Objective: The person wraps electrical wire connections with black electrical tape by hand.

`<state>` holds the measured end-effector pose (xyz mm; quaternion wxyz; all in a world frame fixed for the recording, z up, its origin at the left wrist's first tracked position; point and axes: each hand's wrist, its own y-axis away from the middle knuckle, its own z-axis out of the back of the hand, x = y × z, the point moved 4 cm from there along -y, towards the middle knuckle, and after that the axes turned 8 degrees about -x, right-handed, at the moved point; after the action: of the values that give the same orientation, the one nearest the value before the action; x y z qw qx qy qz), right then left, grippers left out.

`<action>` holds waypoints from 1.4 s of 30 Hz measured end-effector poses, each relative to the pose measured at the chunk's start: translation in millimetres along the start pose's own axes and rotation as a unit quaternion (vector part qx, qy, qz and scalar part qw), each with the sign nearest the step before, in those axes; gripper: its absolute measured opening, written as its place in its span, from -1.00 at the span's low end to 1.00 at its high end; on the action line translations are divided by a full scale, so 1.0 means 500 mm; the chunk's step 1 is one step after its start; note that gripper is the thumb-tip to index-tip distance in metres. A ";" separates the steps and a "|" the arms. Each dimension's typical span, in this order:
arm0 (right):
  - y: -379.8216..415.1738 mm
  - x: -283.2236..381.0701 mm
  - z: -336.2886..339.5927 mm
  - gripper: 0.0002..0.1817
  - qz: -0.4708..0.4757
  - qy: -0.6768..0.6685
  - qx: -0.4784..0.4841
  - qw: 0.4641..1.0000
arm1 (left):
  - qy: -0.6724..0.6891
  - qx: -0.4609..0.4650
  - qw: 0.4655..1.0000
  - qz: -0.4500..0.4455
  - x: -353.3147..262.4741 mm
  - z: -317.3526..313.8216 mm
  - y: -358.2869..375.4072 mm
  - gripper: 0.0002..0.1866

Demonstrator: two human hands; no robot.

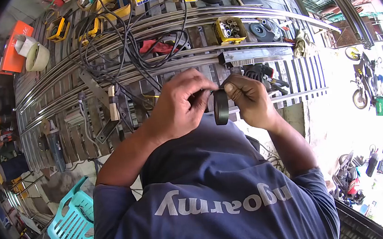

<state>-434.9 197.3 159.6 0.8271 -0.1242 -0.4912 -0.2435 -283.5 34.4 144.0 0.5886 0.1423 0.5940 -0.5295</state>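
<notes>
A roll of black tape [221, 108] hangs edge-on between my two hands, in front of my dark shirt. My left hand [182, 102] is closed in a pinch, its fingertips at the top edge of the roll. My right hand [251, 99] is closed too, thumb and curled forefinger pressed together at the same top edge. Fingertips of both hands nearly meet there; whether a loose tape end lies between them is too small to tell.
A slatted metal workbench [69, 147] lies ahead, bearing long metal tubes [152, 27], tangled black cables [128, 41] and a yellow bin [231, 30] of small parts. A turquoise plastic chair [73, 222] stands at lower left. Motorcycles [361, 79] are outside at right.
</notes>
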 end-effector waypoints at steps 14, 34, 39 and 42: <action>0.014 0.024 0.017 -0.87 0.151 -0.019 0.016 0.988 | 0.301 0.046 0.906 0.294 0.030 -0.003 -0.017 -0.67; -0.001 0.044 0.028 -0.87 0.149 0.068 -0.041 0.986 | 0.010 -0.025 0.999 0.040 -0.001 0.003 -0.024 -0.66; 0.011 0.044 0.007 -0.87 0.182 0.086 -0.016 0.979 | -0.056 -0.024 0.998 -0.029 -0.034 -0.016 0.004 -0.76; 0.027 0.045 -0.003 -0.90 0.179 0.081 -0.011 0.980 | -0.063 -0.012 0.998 -0.008 -0.047 -0.016 0.007 -0.82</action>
<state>-417.9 201.7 178.8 0.8930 -0.1990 -0.3894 -0.1067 -278.9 52.9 160.6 0.6221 0.0969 0.5632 -0.5352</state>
